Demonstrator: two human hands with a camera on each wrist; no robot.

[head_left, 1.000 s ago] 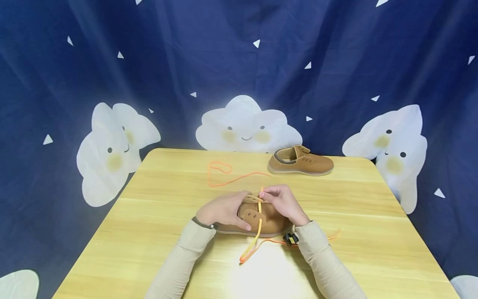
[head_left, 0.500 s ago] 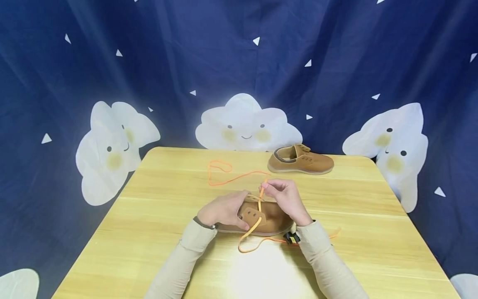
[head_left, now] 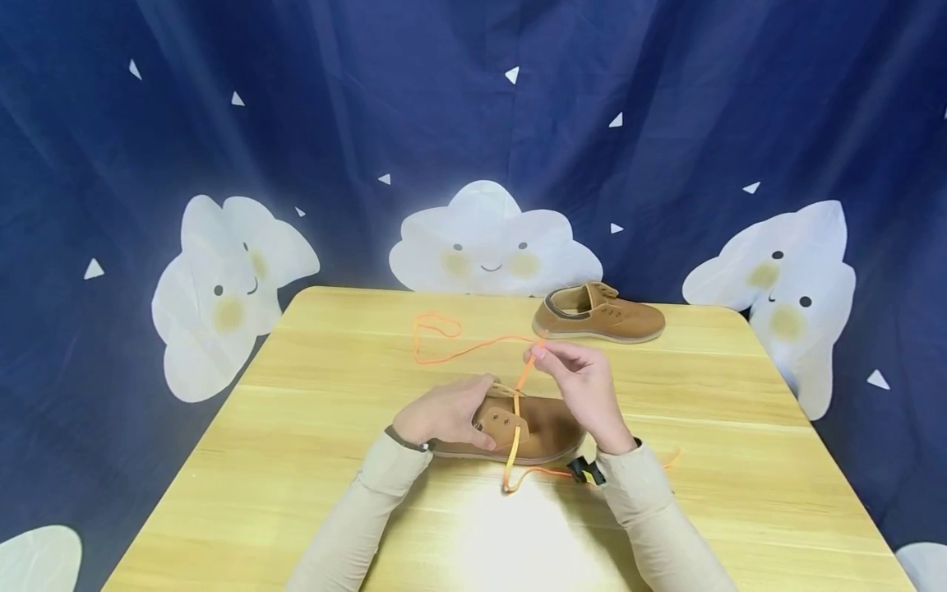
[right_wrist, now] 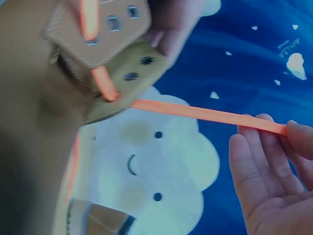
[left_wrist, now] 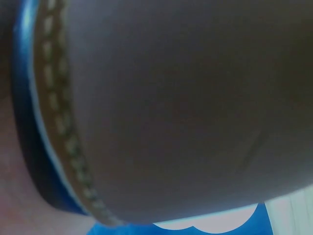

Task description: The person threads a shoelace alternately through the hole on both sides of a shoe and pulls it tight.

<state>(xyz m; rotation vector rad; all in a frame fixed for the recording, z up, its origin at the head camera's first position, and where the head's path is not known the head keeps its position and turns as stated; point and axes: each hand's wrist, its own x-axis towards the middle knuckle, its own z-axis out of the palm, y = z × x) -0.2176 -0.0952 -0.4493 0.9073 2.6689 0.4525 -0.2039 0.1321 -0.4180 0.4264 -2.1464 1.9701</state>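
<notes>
A brown shoe [head_left: 551, 423] lies sideways on the table, toe to the right. My left hand [head_left: 444, 411] holds it around the opening, thumb on the near eyelet flap. An orange shoelace [right_wrist: 205, 113] passes through the front eyelet of each flap and crosses between them. My right hand [head_left: 588, 390] pinches the lace between thumb and fingers, above and right of the far flap, and the stretch to that flap is taut. The lace's other part loops down on the near side of the shoe. In the left wrist view a blurred stitched surface [left_wrist: 186, 112] hides the fingers.
A second brown shoe [head_left: 610, 321], without a lace, stands at the table's back right. Another orange lace [head_left: 473, 349] lies loosely behind the hands. A black device [head_left: 584, 471] sits at the right wrist. A dark blue curtain [head_left: 348, 123] with clouds hangs behind the table.
My right hand has moved up and right, drawing more lace out of the far flap. The loop on the near side has become smaller. The left hand stays on the shoe.
</notes>
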